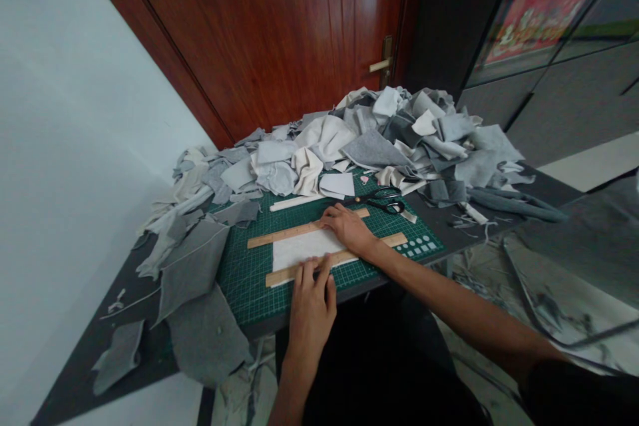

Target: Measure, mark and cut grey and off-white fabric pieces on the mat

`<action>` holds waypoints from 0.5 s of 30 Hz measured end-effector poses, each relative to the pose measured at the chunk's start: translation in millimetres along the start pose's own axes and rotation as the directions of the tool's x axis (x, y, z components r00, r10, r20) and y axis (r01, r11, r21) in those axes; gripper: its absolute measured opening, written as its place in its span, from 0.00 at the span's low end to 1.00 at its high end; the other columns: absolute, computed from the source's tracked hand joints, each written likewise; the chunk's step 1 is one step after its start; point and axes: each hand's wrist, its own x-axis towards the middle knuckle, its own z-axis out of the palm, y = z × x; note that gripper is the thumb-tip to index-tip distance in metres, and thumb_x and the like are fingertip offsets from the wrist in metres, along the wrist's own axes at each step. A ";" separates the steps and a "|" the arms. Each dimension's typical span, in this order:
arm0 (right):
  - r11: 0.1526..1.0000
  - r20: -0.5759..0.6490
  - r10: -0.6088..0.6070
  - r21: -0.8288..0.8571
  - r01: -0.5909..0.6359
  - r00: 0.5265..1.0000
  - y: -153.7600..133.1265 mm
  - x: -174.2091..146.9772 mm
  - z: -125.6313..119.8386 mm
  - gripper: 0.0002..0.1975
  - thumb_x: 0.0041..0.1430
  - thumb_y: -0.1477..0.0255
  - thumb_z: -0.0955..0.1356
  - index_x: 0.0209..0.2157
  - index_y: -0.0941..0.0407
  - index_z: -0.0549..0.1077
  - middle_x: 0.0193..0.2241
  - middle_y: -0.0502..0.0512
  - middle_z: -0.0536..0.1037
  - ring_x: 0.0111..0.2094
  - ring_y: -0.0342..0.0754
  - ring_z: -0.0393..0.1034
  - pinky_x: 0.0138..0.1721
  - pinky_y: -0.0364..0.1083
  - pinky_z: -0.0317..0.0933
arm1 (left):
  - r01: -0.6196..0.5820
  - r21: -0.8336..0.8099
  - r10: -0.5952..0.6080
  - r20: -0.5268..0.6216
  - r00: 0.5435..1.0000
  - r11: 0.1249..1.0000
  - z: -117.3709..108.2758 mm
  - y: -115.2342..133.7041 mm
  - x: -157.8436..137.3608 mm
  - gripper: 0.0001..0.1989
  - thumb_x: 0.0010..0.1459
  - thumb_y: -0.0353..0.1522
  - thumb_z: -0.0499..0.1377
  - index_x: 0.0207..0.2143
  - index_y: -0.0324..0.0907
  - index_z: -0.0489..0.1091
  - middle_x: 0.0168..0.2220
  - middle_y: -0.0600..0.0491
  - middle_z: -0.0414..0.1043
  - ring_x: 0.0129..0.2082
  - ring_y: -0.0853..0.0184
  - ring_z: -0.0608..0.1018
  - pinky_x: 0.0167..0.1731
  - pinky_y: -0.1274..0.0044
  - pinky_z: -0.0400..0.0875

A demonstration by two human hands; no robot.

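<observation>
A piece of white cloth point(299, 249) lies flat on a green cutting mat point(249, 303). Along its far side runs a wooden ruler point(269, 238), and a second wooden ruler point(279, 277) crosses its near side, with a strip of cloth showing beyond that edge. My left hand point(313, 306) rests its spread fingertips on the near ruler. Reaching across the cloth, my right hand point(349, 229) has its outstretched fingers on the far ruler; some of its fingers are hidden. Black-handled scissors point(382, 198) lie on the mat just beyond my right hand.
A large heap of grey and white cloth scraps point(324, 136) fills the back of the dark table point(164, 359). Grey cloth pieces point(192, 266) lie at the left, one hanging over the front edge. A wooden door point(274, 33) stands behind, a white wall point(60, 146) at left.
</observation>
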 end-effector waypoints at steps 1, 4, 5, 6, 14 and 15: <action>1.000 0.000 0.003 0.003 -0.003 1.000 0.1 -0.2 0.1 0.10 0.71 0.73 0.67 0.46 0.53 0.80 0.47 0.57 0.78 0.48 0.52 0.64 0.46 0.47 0.58 | -0.001 -0.003 0.001 0.000 1.000 1.000 -0.4 0.4 -0.2 0.21 0.71 0.28 0.52 0.64 0.42 0.67 0.53 0.43 0.69 0.58 0.53 0.72 0.60 0.56 0.70; 1.000 0.006 0.013 0.000 -0.013 1.000 -0.4 -0.5 -0.8 0.10 0.71 0.73 0.67 0.46 0.53 0.80 0.47 0.56 0.78 0.48 0.52 0.64 0.47 0.48 0.57 | 0.004 -0.023 -0.004 0.002 1.000 1.000 -5.2 -1.3 2.3 0.21 0.70 0.29 0.52 0.63 0.43 0.68 0.52 0.44 0.70 0.56 0.54 0.73 0.60 0.57 0.71; 1.000 0.010 0.016 -0.005 -0.016 1.000 -0.7 -0.4 -1.4 0.10 0.71 0.73 0.66 0.47 0.53 0.80 0.47 0.56 0.78 0.48 0.52 0.64 0.47 0.48 0.57 | 0.003 -0.036 -0.002 0.013 1.000 0.999 -8.0 -3.6 5.2 0.20 0.71 0.29 0.52 0.62 0.43 0.69 0.51 0.44 0.71 0.55 0.54 0.73 0.59 0.58 0.72; 1.000 0.016 0.019 -0.009 -0.019 1.000 -1.0 -0.4 -2.1 0.10 0.71 0.73 0.66 0.47 0.53 0.80 0.46 0.56 0.78 0.48 0.52 0.64 0.47 0.48 0.57 | -0.001 -0.053 0.003 0.030 1.000 0.999 -11.2 -6.9 9.6 0.19 0.71 0.30 0.52 0.61 0.43 0.70 0.50 0.45 0.72 0.54 0.55 0.74 0.57 0.59 0.73; 0.999 0.043 0.034 -0.011 -0.033 0.999 -4.1 -1.3 -7.0 0.11 0.72 0.74 0.65 0.44 0.53 0.81 0.40 0.56 0.77 0.46 0.52 0.64 0.47 0.48 0.56 | -0.091 -0.037 0.094 0.090 0.992 0.995 -12.1 -51.7 70.5 0.18 0.69 0.29 0.53 0.59 0.42 0.70 0.57 0.44 0.69 0.60 0.54 0.71 0.63 0.58 0.67; 1.000 0.048 0.029 -0.010 -0.029 0.998 -4.0 -1.4 -7.5 0.11 0.72 0.74 0.65 0.45 0.53 0.81 0.41 0.56 0.77 0.46 0.52 0.64 0.47 0.48 0.56 | -0.100 -0.027 0.101 0.082 0.991 0.995 -8.6 -56.0 74.8 0.20 0.69 0.29 0.53 0.61 0.42 0.67 0.59 0.43 0.68 0.62 0.54 0.69 0.64 0.58 0.66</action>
